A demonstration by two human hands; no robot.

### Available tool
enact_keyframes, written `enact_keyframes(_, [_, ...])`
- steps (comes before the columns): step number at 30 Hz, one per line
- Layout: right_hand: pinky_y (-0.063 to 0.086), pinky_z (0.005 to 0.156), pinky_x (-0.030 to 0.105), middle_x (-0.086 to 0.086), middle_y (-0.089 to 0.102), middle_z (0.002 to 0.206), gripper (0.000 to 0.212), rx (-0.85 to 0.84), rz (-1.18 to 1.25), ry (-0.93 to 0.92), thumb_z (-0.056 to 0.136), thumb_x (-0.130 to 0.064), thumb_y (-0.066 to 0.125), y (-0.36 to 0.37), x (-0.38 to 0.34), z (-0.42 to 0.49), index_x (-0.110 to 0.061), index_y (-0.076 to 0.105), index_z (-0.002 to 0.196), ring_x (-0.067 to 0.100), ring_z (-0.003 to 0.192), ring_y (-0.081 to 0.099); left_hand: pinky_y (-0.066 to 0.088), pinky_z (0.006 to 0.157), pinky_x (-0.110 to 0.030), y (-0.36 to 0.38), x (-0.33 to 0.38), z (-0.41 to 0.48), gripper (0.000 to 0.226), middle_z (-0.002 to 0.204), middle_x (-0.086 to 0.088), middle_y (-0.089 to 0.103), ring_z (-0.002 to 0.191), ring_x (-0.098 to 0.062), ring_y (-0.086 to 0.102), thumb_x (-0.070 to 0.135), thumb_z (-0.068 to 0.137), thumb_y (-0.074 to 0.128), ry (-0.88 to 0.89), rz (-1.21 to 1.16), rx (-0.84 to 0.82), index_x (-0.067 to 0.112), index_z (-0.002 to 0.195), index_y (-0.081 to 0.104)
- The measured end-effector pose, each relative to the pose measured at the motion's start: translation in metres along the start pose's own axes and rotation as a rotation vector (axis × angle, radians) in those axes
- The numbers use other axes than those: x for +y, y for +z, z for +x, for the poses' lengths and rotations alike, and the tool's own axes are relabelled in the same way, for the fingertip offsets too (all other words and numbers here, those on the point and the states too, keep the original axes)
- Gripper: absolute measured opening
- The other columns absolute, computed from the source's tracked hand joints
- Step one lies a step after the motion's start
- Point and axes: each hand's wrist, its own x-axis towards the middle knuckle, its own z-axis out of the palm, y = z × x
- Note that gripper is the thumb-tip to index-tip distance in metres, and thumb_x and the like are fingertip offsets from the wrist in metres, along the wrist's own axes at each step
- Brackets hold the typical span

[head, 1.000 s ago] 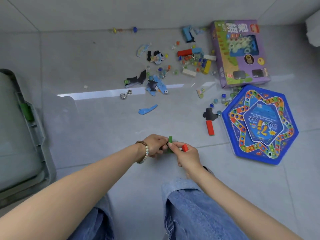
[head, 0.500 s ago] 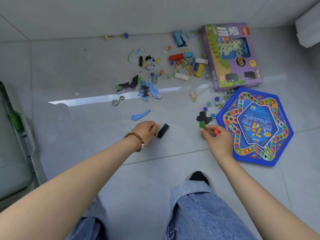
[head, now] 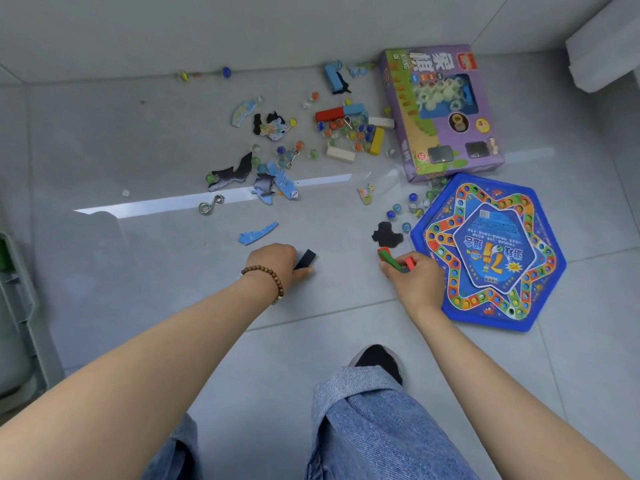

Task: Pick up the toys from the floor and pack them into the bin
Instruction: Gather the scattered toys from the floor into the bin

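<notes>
My left hand (head: 273, 263) pinches a dark block (head: 304, 259) by its near end; the far end juts out past my fingers. I cannot tell whether the block touches the floor (head: 156, 278). My right hand (head: 414, 282) is curled round a green block (head: 389, 261) and a red block (head: 410, 262), both held together at its front. The bin (head: 14, 306) stands well apart, off to the left of my left hand, with only its grey rim in view.

Just ahead of my right hand lies a black puzzle piece (head: 387, 233); the blue game board (head: 491, 251) lies just beside that hand on its right. Ahead of my left hand lies a blue puzzle piece (head: 258, 233), and farther ahead a metal ring puzzle (head: 209, 205). Marbles (head: 346, 128) and further blocks lie scattered well ahead of both hands.

The blocks look stiff, light and smooth; I judge them best taken across their long flat faces. The puzzle pieces look thin and flat, so a fingertip would have to lift an edge first. The marbles would probably roll away if nudged.
</notes>
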Motion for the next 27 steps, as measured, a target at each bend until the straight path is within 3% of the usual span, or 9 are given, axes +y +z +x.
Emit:
enact_keyframes(3, [0.034, 0.050, 0.028, 0.007, 0.059, 0.067, 0.032, -0.009, -0.065, -0.028, 0.079, -0.035, 0.072, 0.000, -0.002, 0.002, -0.005, 0.063, 0.073, 0.020, 0.060, 0.050, 0.038, 0.066, -0.029, -0.001, 0.005, 0.005, 0.055, 0.089, -0.004, 0.050, 0.079, -0.020, 0.048, 0.057, 0.093, 0.033, -0.001, 0.054, -0.024, 0.008, 0.110, 0.054])
enact_keyframes(9, [0.038, 0.055, 0.028, 0.008, 0.060, 0.083, 0.026, -0.042, -0.311, -0.153, 0.086, -0.038, 0.064, -0.001, -0.004, 0.007, -0.012, 0.064, 0.089, 0.023, 0.071, 0.056, 0.038, 0.065, -0.028, 0.000, 0.004, 0.008, 0.048, 0.085, -0.004, 0.050, 0.077, -0.020, 0.049, 0.050, 0.097, 0.031, 0.005, 0.065, 0.004, 0.009, 0.102, 0.056])
enact_keyframes(11, [0.038, 0.052, 0.029, 0.006, 0.056, 0.069, 0.028, -0.058, -0.217, -0.096, 0.086, -0.037, 0.065, -0.002, -0.004, 0.008, -0.010, 0.062, 0.078, 0.021, 0.062, 0.052, 0.036, 0.059, -0.026, 0.001, 0.000, 0.007, 0.042, 0.078, -0.003, 0.049, 0.073, -0.019, 0.047, 0.049, 0.096, 0.035, 0.030, -0.066, 0.058, 0.012, 0.086, 0.052])
enact_keyframes(14, [0.032, 0.050, 0.029, 0.004, 0.050, 0.060, 0.032, -0.096, -0.034, -0.002, 0.084, -0.033, 0.068, -0.004, -0.005, 0.009, -0.004, 0.063, 0.071, 0.017, 0.055, 0.043, 0.028, 0.051, -0.024, 0.000, -0.003, 0.001, 0.044, 0.060, 0.001, 0.039, 0.057, -0.014, 0.038, 0.043, 0.094, 0.045, 0.118, -0.476, 0.159, 0.015, 0.061, 0.038])
enact_keyframes(17, [0.039, 0.052, 0.024, 0.002, 0.058, 0.063, 0.021, -0.160, 0.284, 0.131, 0.082, -0.028, 0.071, -0.008, -0.017, 0.004, -0.007, 0.069, 0.082, 0.017, 0.059, 0.050, 0.031, 0.050, -0.020, -0.011, -0.002, -0.014, 0.044, 0.056, 0.002, 0.038, 0.055, -0.013, 0.040, 0.040, 0.094, 0.048, 0.158, -0.880, 0.208, 0.012, 0.061, 0.039])
enact_keyframes(20, [0.035, 0.044, 0.020, -0.007, 0.049, 0.050, 0.017, -0.246, 0.515, 0.215, 0.083, -0.029, 0.070, -0.018, -0.054, -0.007, -0.015, 0.064, 0.090, 0.013, 0.049, 0.037, 0.031, 0.045, -0.013, -0.036, -0.012, -0.039, 0.041, 0.057, 0.002, 0.041, 0.051, -0.010, 0.037, 0.039, 0.095, 0.045, 0.174, -1.014, 0.194, 0.007, 0.071, 0.052])
enact_keyframes(22, [0.031, 0.040, 0.018, -0.010, 0.044, 0.042, 0.015, -0.342, 0.598, 0.168, 0.083, -0.028, 0.070, -0.030, -0.096, -0.019, -0.017, 0.062, 0.087, 0.011, 0.046, 0.035, 0.032, 0.047, -0.017, -0.062, -0.031, -0.066, 0.042, 0.054, 0.003, 0.041, 0.047, -0.010, 0.034, 0.040, 0.095, 0.045, 0.182, -1.064, 0.245, 0.013, 0.064, 0.053])
enact_keyframes(27, [0.024, 0.038, 0.017, -0.003, 0.032, 0.050, 0.012, -0.736, 0.650, -0.136, 0.086, -0.025, 0.066, -0.063, -0.242, -0.084, -0.013, 0.063, 0.085, 0.008, 0.042, 0.029, 0.018, 0.037, -0.015, -0.136, -0.118, -0.176, 0.053, 0.040, 0.012, 0.028, 0.035, -0.007, 0.021, 0.036, 0.097, 0.043, 0.160, -1.263, 0.564, 0.021, 0.046, 0.034])
